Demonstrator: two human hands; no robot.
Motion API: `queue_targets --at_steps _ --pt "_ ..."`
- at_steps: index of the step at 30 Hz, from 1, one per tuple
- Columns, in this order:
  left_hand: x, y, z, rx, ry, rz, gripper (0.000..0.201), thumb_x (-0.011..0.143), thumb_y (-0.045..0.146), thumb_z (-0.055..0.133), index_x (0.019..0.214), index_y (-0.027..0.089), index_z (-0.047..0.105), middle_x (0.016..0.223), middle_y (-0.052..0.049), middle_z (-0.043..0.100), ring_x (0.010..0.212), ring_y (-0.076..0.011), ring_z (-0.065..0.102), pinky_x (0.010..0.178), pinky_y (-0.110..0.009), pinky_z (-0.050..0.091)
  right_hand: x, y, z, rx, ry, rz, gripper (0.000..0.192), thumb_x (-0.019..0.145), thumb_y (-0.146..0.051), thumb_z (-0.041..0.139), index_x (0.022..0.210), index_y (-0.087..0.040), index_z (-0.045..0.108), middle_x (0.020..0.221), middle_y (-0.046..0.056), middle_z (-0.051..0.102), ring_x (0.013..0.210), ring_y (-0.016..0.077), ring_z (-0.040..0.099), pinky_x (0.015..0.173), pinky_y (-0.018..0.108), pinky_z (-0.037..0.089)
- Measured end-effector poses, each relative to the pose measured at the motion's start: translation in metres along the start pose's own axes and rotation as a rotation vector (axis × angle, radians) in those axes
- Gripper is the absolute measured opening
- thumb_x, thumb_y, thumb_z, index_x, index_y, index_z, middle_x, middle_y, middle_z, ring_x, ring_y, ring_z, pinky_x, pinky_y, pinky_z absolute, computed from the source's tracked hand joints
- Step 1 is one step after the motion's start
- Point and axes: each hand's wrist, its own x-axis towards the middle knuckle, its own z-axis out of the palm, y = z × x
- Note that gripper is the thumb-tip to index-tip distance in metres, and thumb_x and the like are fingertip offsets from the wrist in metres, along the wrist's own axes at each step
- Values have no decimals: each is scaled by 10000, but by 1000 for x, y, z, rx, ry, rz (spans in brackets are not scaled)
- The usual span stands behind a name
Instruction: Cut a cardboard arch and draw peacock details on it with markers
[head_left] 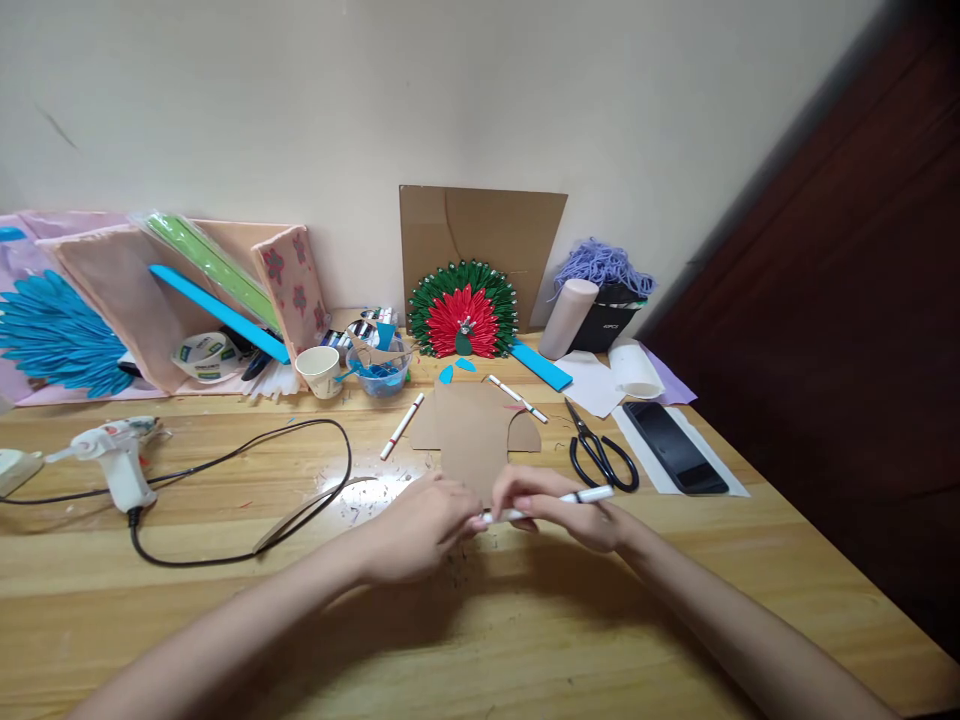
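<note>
My right hand (559, 507) grips a white marker pen (592, 495) that lies roughly level, its tip end pointing left toward my left hand (420, 525). The left hand's fingers pinch the marker's tip end, perhaps its cap; the exact grip is hidden. Both hands hover just above the wooden table (225, 620), at the near edge of a brown cardboard cut-out (472, 440) that lies flat.
Black scissors (600, 455), a dark phone (675, 447) on white paper, two more markers (401, 427) (517, 398), a glue gun (116, 455) with a black cable (300, 500), a paper cup (321, 371), a bowl of blue bits (380, 372), a red-green peacock fan (463, 310) against cardboard.
</note>
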Motion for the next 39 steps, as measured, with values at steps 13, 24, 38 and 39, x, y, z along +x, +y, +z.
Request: queue_targets --at_steps 13,24,38,39 --pt "25 -46 27 -353 291 -272 407 947 377 253 901 202 617 975 -40 674 925 -184 594 835 -289 416 21 45 14 -188 207 205 109 828 -248 533 875 -162 580 782 16 571 690 128 502 605 234 375" --pt "24 -58 29 -477 264 -266 399 947 387 275 814 191 595 936 -39 689 877 -172 599 803 -284 423 22 57 22 -332 338 243 13 790 -168 525 795 -177 533 719 -10 569 610 103 480 545 205 361" --pt "26 -58 28 -642 265 -276 383 949 375 285 804 172 575 949 -67 686 917 -179 600 845 -317 423 19 56 21 -438 312 218 65 781 -160 530 813 -179 582 759 19 634 632 124 537 560 221 386" --pt "26 -58 28 -641 265 -276 380 949 373 286 806 171 575 948 -67 685 914 -179 600 843 -316 423 19 56 22 -443 312 219 69 779 -156 529 815 -180 582 762 18 635 631 123 535 559 220 385"
